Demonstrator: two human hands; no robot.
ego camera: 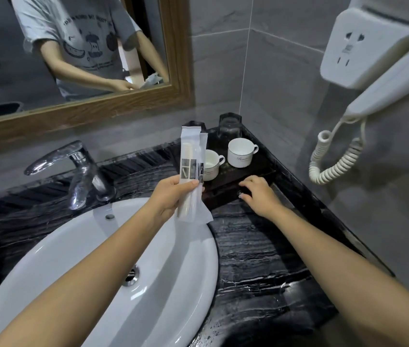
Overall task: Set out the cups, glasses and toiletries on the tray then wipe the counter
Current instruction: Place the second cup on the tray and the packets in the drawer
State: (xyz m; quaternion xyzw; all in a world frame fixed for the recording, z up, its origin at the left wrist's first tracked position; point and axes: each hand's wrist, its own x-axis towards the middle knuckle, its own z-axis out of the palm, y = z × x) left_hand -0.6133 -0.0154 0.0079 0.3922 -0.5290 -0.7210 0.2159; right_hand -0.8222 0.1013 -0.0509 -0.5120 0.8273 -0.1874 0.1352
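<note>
Marble counter (pixel 253 246) lies bare and dark in the foreground beside the white basin (pixel 173 284), probably left for the wipe that comes last. Past it the left hand (pixel 170 196) pinches two sealed toiletry packets (pixel 190 166) upright, thumb across their lower part, held off the surface as if waiting for a slot. The right hand (pixel 258 194) rests loosely spread, fingers curled onto the near rim of the dark tray (pixel 238 181), likely steadying or squaring it. Farther back on the tray stand two white cups (pixel 241 152), upright, and behind them two dark glasses (pixel 229 128) tucked into the corner
</note>
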